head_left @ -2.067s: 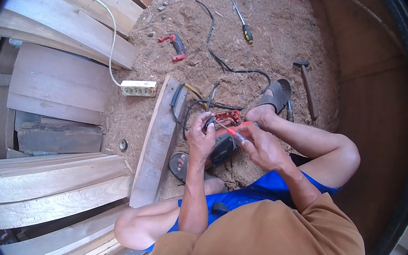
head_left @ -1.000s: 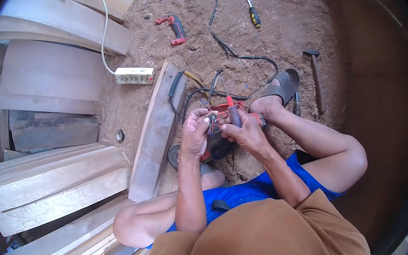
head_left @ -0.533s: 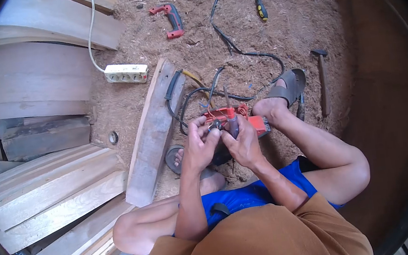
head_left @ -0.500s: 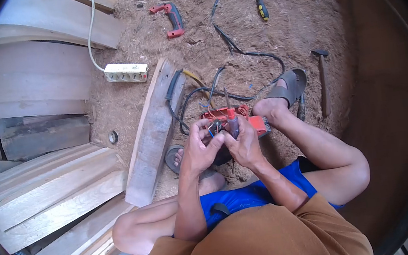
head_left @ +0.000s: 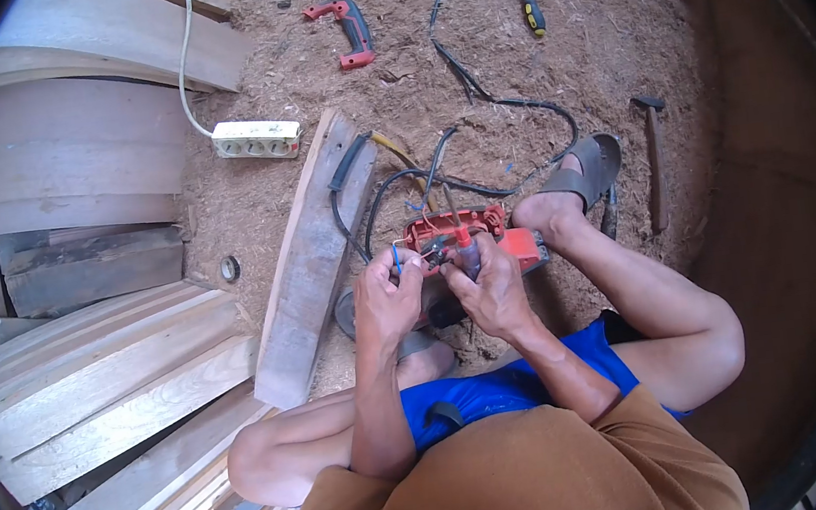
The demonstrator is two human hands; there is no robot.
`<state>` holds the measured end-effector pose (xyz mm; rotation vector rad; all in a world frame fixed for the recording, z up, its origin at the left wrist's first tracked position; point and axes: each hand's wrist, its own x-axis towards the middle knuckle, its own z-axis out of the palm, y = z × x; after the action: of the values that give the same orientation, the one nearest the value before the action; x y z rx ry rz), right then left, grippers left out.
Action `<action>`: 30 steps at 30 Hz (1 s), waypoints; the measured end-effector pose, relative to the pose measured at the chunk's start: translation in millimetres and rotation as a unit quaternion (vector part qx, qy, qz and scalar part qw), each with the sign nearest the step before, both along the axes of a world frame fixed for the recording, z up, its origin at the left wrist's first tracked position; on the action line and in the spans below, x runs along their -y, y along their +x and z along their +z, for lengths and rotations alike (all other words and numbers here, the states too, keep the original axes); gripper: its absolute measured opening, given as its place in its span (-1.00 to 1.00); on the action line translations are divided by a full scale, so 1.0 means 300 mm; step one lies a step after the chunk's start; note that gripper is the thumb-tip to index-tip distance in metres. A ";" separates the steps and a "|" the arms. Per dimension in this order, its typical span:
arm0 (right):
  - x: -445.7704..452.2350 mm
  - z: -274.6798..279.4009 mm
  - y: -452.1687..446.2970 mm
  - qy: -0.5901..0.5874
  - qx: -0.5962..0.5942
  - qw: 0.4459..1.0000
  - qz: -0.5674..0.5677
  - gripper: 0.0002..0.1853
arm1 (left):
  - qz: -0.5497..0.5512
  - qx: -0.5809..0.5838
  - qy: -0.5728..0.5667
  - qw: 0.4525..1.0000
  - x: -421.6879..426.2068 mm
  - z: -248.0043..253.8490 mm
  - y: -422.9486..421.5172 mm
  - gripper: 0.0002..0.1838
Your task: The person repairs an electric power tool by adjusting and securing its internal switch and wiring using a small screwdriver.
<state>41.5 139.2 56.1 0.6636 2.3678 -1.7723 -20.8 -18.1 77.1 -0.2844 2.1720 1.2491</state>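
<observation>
My left hand (head_left: pixel 388 296) pinches a thin wire at its fingertips, and a blue wire (head_left: pixel 396 256) loops beside the fingers. In my right hand (head_left: pixel 495 290) is a screwdriver (head_left: pixel 469 248) with a red and dark translucent handle, its shaft pointing away from me. A small black part (head_left: pixel 437 250) with wires sits between the hands, at my right fingertips. Just beyond and under them lies a red power tool (head_left: pixel 524 245) with its housing opened; my hands hide part of it.
A plank (head_left: pixel 314 266) lies left of the tool. Around are a red-black handle cover (head_left: pixel 354 31), a power strip (head_left: pixel 257 139), a black cable (head_left: pixel 511 102), a yellow-black screwdriver (head_left: pixel 533 14), a hammer (head_left: pixel 656 161), a tape roll (head_left: pixel 229 268) and stacked boards (head_left: pixel 111 390).
My left hand has moved left, away from the small black part, with the wire in its fingertips. My right hand still holds the screwdriver. The view has shifted slightly.
</observation>
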 end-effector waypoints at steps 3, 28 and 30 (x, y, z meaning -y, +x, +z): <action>-0.006 0.015 -0.006 -0.001 0.013 1.000 0.009 -0.79 | 0.021 -0.021 0.026 0.999 0.002 -0.039 0.011 -0.80; -0.004 0.013 0.006 -0.012 -0.012 1.000 -0.017 -0.81 | -0.028 -0.032 0.111 0.993 0.028 -0.093 0.029 -0.94; -0.002 0.008 0.010 -0.001 -0.020 1.000 -0.016 -0.81 | -0.042 -0.046 0.121 0.991 0.029 -0.092 0.029 -0.95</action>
<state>44.4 139.9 58.6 0.6765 2.3936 -1.8179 -12.1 -26.7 49.6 -0.0355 2.0580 1.4837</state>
